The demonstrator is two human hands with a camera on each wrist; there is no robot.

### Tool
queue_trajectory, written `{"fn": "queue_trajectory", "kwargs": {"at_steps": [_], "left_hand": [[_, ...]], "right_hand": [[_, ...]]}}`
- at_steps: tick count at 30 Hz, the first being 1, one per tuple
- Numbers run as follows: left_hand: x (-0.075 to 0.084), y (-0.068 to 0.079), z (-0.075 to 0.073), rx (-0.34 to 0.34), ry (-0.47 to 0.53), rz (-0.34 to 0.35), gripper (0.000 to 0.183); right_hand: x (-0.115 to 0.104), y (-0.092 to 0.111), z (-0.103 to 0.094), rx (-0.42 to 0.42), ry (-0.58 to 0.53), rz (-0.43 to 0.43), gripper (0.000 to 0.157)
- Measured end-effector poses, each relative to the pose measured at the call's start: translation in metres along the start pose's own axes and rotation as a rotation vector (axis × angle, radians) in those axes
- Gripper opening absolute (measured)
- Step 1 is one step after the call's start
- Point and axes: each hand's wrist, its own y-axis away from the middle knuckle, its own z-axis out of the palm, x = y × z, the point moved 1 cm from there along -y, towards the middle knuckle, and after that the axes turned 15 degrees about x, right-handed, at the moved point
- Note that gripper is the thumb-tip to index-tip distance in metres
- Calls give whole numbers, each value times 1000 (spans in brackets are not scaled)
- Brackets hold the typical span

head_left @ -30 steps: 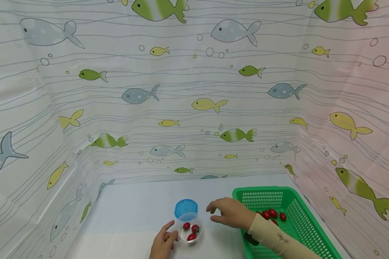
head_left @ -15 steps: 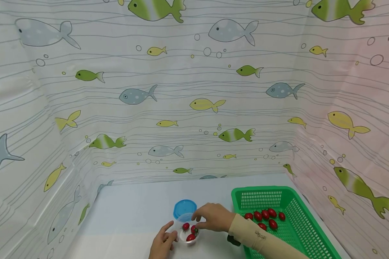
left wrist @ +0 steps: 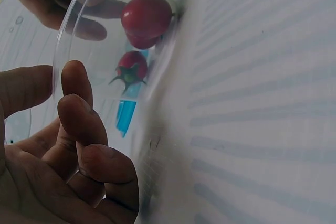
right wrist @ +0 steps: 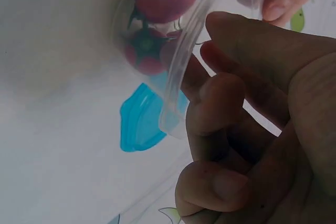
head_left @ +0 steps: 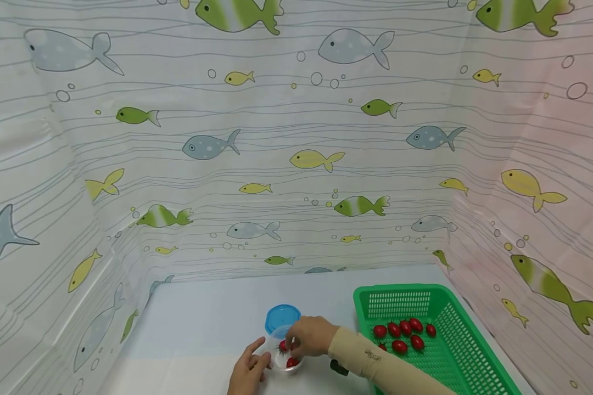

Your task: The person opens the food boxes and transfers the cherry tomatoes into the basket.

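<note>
A small clear plastic tub (head_left: pixel 279 366) stands on the table with several small red tomatoes (left wrist: pixel 147 17) inside, some with green stems. My left hand (head_left: pixel 247 370) holds the tub's left side; its thumb and a fingertip lie on either side of the rim in the left wrist view. Over the tub is my right hand (head_left: pixel 312 336), its bent fingers reaching down past the rim. One fingertip is right beside a stemmed tomato (right wrist: pixel 144 51) through the clear wall, while the thumb stays apart from it. In the head view this hand partly covers the tomatoes.
A blue lid (head_left: pixel 283 318) lies just behind the tub. To the right stands a green slotted basket (head_left: pixel 454 356) with several red tomatoes (head_left: pixel 400 346) in it. White fish-patterned sheeting (head_left: pixel 296 197) encloses the table (head_left: pixel 202 312) at the back and both sides.
My right hand has moved left from between basket and tub, and its fingers have come down into the tub. The left hand and the tub have stayed in place.
</note>
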Motion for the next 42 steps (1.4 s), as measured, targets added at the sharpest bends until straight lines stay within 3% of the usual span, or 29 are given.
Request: {"fn": "queue_trajectory", "kwargs": {"at_steps": [10,27,42], "left_hand": [[-2,-2,0,4,-17,-17,67],[2,1,-1,-4,11,23,64],[0,-1,-4,1,8,12,66]], "right_hand": [[-4,-2,10,-50,63,56,8],[-20,-8,20,-14,188,-75,8],[-17,-9,24,-40,107,-39,4]]}}
